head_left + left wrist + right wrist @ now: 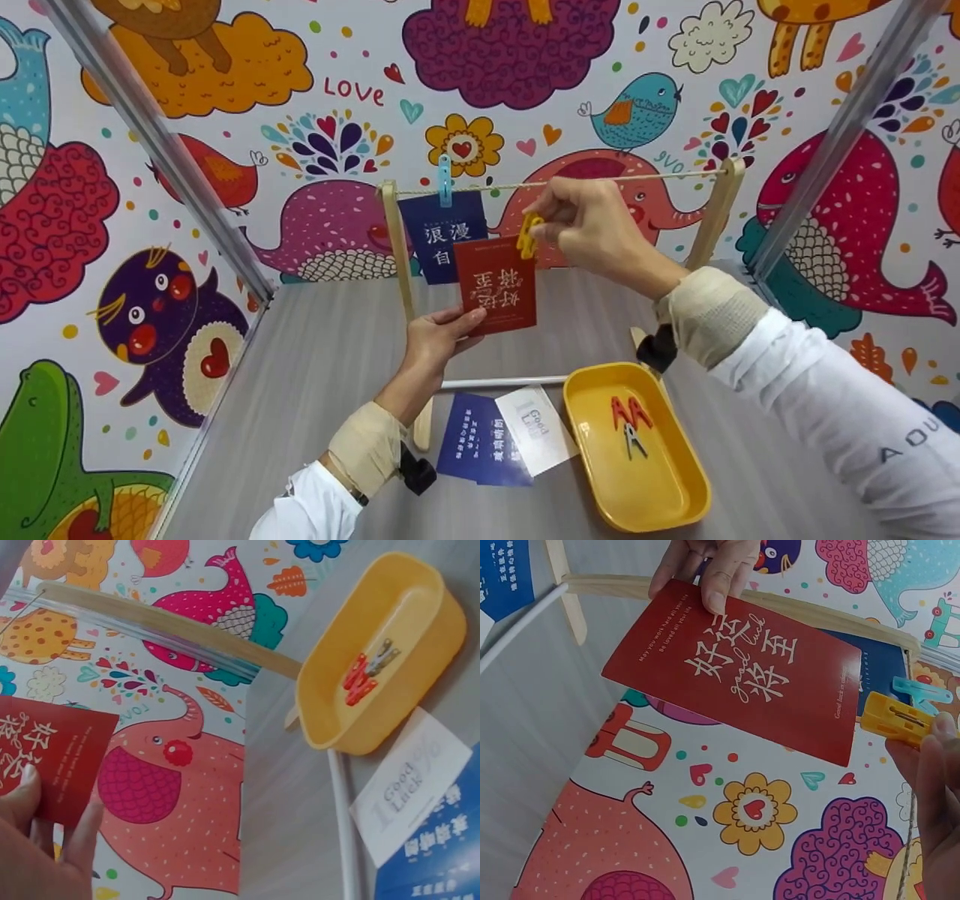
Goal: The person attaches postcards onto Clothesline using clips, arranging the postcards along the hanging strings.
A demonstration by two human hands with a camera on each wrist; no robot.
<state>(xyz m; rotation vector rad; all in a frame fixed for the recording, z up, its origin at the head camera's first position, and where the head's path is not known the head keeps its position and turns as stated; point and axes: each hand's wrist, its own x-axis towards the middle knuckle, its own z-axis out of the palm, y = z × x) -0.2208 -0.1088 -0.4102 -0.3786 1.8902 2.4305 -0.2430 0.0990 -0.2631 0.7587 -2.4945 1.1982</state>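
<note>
My left hand (435,341) pinches the lower left corner of a red card (495,296) with white lettering, thumb in front. My right hand (592,225) pinches a yellow clothespin (529,236) at the card's upper right corner. In the right wrist view the clothespin (900,720) meets the red card's (735,675) edge; I cannot tell whether it clamps it. The card hangs in the air below a thin rope (645,178). Behind it, a dark blue card (431,259) hangs from the rope by a light blue clothespin (445,180).
Wooden posts (716,214) hold the rope at each end, with a white rod (502,382) low between them. Blue cards (469,442) and a white card (536,427) lie on the grey table. Beside them a yellow tray (697,495) contains red clothespins (630,412) and a grey one (634,442).
</note>
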